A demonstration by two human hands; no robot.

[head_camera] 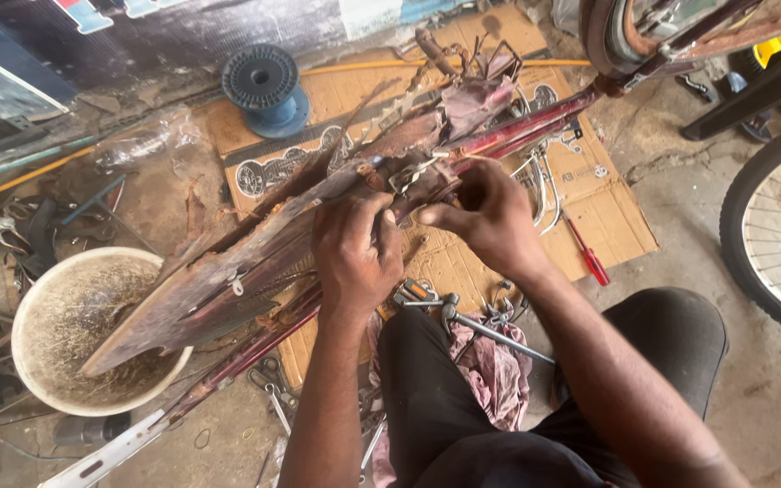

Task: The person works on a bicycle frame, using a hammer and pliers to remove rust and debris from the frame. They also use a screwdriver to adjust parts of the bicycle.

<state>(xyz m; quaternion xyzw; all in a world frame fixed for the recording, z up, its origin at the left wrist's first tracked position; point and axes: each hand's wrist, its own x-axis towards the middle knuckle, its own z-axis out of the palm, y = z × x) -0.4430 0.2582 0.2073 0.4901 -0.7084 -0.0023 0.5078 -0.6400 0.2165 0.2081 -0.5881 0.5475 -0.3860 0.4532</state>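
While both hands grip, the risks stack up:
Left hand (354, 253): curled tight on rusty mudguard (228, 289), centre frame.
Right hand (490, 217): pinching bracket (413, 173), 12 o'clock of left.
Risk: jagged rust may cut fingers; bracket could slip.

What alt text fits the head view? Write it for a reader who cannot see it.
Seen from above, a person's left hand and right hand grip a rusty dark-red bicycle frame with a worn mudguard, over flattened cardboard. Nearby lie a red-handled screwdriver, a white basin, a blue spool and a bicycle wheel.
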